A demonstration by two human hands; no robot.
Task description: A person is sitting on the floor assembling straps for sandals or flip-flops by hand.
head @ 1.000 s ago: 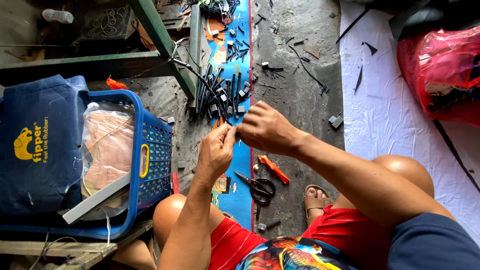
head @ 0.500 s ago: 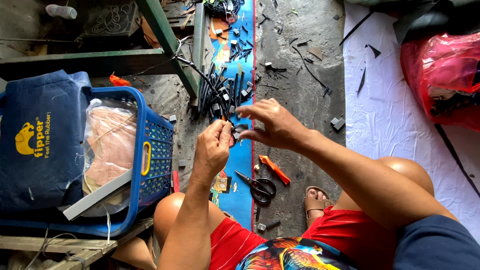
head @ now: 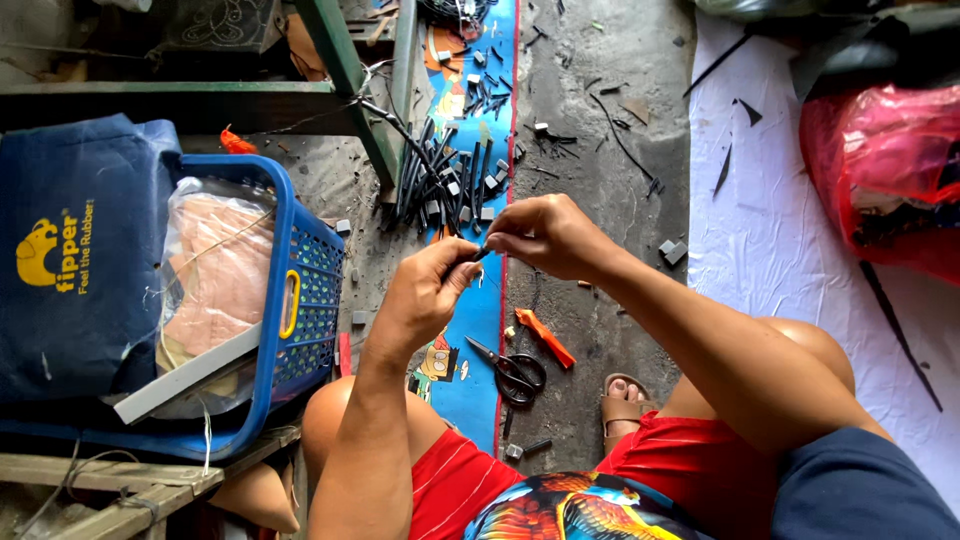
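My left hand pinches a short black strip piece by its near end. My right hand grips the same piece's other end, fingers closed around it. Both hands hover above a blue printed mat on the floor. A pile of black strips and small cut blocks lies just beyond the hands. Black-handled scissors and an orange utility knife rest on the floor below the hands.
A blue plastic basket with a plastic bag and a white bar stands at left, beside a dark blue cloth bag. A green metal frame runs behind. White sheet and red plastic bag lie at right.
Both hands have drawn slightly nearer to me and lower in the view, still working the small black piece between the fingertips. Scissors and knife have not moved.
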